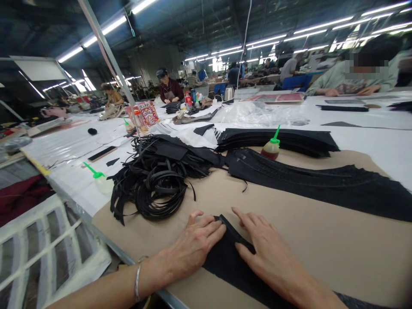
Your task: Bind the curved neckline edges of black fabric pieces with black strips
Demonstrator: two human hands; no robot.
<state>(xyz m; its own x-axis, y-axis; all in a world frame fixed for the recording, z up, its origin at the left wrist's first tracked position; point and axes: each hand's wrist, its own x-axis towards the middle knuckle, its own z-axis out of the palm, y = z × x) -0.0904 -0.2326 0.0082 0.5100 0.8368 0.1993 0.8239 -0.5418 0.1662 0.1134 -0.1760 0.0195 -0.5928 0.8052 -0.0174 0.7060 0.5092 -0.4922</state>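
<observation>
My left hand (pixel 195 244) lies flat, fingers stretched out, pressing on the left edge of a black cut piece (pixel 225 262) that rests on brown paper (pixel 322 244) at the table's near edge. My right hand (pixel 267 253) also lies flat on the same piece, fingers apart, thumb along its top edge. Neither hand grips anything. A silver bracelet (pixel 137 281) sits on my left wrist.
A tangle of black strips (pixel 154 180) lies just beyond my left hand. Stacks of black curved pieces (pixel 305 176) stretch to the right. Glue bottles with green nozzles (pixel 272 146) (pixel 99 178) stand nearby. Other people work at far tables. A white rack (pixel 41 253) is at the lower left.
</observation>
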